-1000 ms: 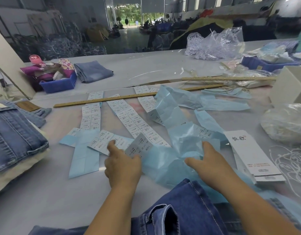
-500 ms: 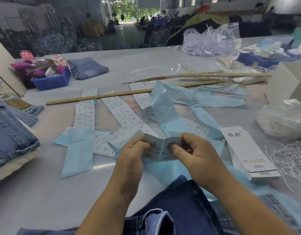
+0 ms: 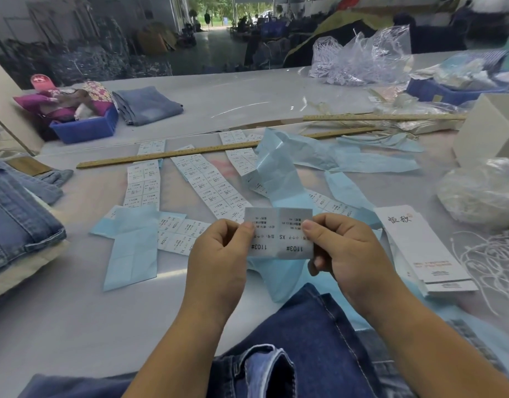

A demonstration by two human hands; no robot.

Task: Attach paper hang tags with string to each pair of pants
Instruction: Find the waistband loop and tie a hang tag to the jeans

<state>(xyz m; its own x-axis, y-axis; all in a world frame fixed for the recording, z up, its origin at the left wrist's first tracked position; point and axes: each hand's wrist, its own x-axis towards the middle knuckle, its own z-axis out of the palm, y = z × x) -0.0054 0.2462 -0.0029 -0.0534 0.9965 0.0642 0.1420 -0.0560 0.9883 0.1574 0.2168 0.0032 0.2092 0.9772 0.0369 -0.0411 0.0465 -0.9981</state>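
Note:
My left hand (image 3: 219, 257) and my right hand (image 3: 345, 254) pinch a small white label strip (image 3: 279, 234) between them, above the table; it reads "1103#" and "XS" on two joined labels. Dark blue jeans (image 3: 302, 349) lie under my forearms at the near edge. A stack of white paper hang tags (image 3: 420, 248) lies to the right of my right hand. White string (image 3: 494, 259) lies tangled at the far right. More label strips (image 3: 207, 185) lie flat on the table ahead.
Pale blue backing paper (image 3: 285, 179) is strewn across the middle of the table. Two wooden rulers (image 3: 167, 156) lie across the back. Folded denim (image 3: 15, 216) is stacked at left. A blue bin (image 3: 84, 127), plastic bags (image 3: 359, 56) and a white box (image 3: 488, 130) stand around.
My hands left the table, picked up a label strip and raised it; now both hold it flat and spread out in front of me.

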